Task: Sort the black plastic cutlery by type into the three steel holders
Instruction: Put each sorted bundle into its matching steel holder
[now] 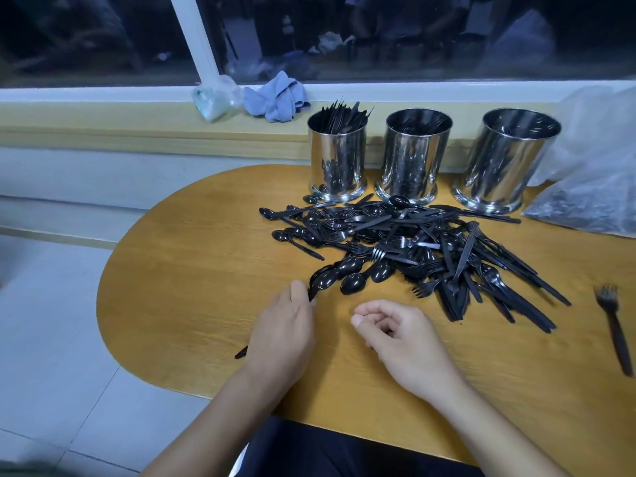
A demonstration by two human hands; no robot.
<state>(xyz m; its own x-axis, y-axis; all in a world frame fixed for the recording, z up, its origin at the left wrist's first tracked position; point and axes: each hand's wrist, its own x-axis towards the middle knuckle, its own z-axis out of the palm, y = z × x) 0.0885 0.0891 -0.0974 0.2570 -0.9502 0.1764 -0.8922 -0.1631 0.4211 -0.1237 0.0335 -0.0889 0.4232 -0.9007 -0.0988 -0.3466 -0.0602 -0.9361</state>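
A pile of black plastic cutlery (413, 249) covers the middle of the wooden table (192, 270). Three steel holders stand behind it: the left holder (338, 156) has knives sticking out, the middle holder (413, 156) and the right holder (506, 163) show little above their rims. My left hand (280, 333) grips a bunch of black spoons (321, 280) by the handles; their bowls fan out toward the pile and the handle ends poke out behind the hand. My right hand (395, 335) hovers over the table with fingers loosely curled, holding nothing.
A single black fork (614, 327) lies apart near the right edge. A clear plastic bag (592, 187) of more cutlery sits at the back right. On the window sill rest a blue cloth (275, 98) and a crumpled plastic bag (215, 98).
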